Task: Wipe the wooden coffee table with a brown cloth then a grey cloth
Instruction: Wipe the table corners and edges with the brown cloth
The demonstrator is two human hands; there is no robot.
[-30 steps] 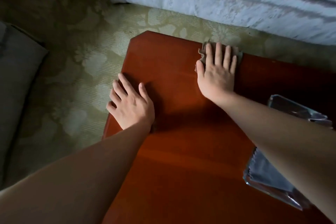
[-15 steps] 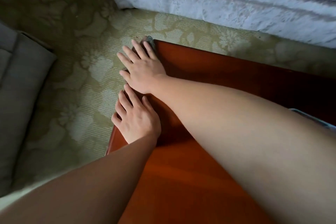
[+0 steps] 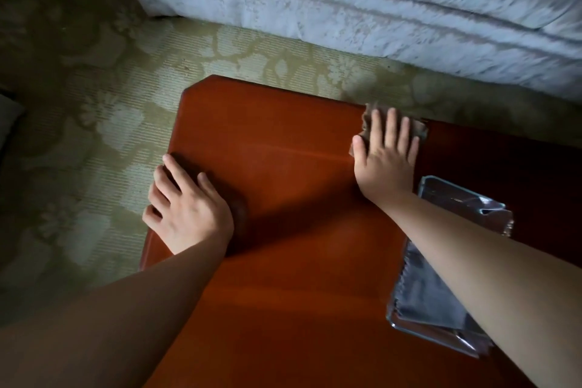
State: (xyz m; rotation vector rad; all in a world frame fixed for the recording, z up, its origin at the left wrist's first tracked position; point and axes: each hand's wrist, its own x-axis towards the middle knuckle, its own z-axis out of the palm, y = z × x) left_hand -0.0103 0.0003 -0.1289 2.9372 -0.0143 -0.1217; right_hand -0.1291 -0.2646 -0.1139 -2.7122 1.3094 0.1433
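Wiping along the far edge of the wooden coffee table [image 3: 283,142] with the brown cloth [image 3: 419,129].
Presses the cloth flat under the right hand [image 3: 385,164], fingers straight and spread, gripping nothing; now right of the middle of that edge, back from the far left corner reached half a second ago. Rests the left hand [image 3: 189,214] flat at the left edge as before, open, holding nothing. Shows the grey cloth [image 3: 422,296] again, lying in the clear tray [image 3: 456,198] beneath the right forearm.
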